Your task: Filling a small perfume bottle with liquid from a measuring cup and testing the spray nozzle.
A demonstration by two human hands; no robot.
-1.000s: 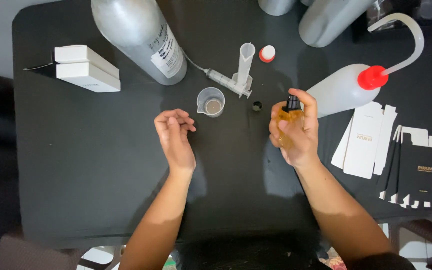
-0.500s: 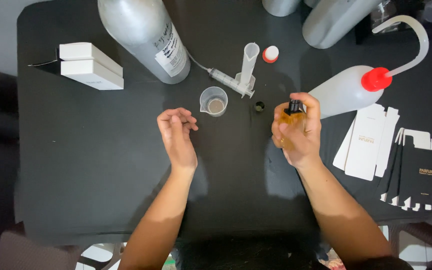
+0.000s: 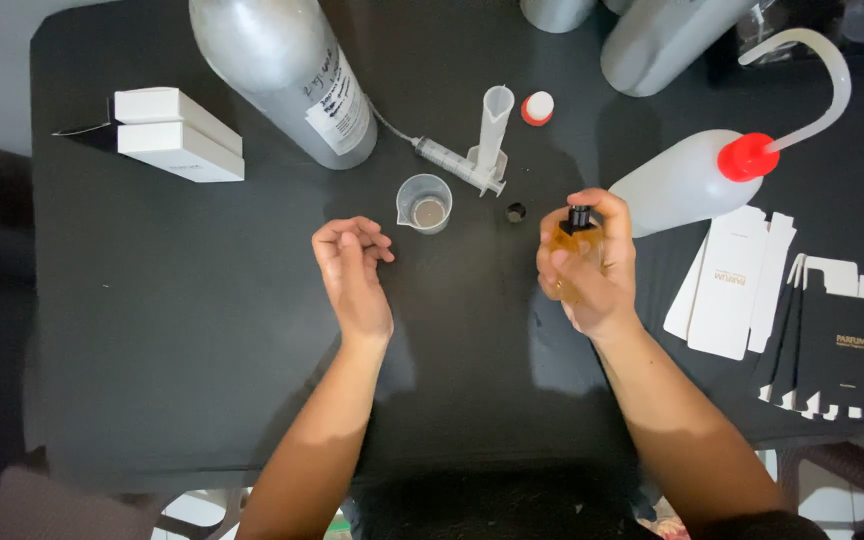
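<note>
On the tabletop (image 3: 152,330) lie two white boxes (image 3: 177,133) far left, three silver canisters (image 3: 287,75) along the far edge, and one small beaker (image 3: 424,203). There is one syringe (image 3: 457,165), one measuring cylinder (image 3: 493,125), one red-and-white cap (image 3: 538,108), one wash bottle (image 3: 687,180) and one amber bottle (image 3: 580,240). Flat cartons at right: white ones (image 3: 727,285) and black ones (image 3: 832,350), number unclear.

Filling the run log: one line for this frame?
right hand: holds amber glass bottle | left hand: empty, beside small clear plastic cup

Amber bottle (image 3: 580,245) with black cap, on a black table (image 3: 172,330). Translucent white squeeze bottle (image 3: 677,180) with red cap, silver cylinder (image 3: 282,70), white boxes (image 3: 177,135). White flat cartons (image 3: 732,285) beside black ones (image 3: 837,355).
</note>
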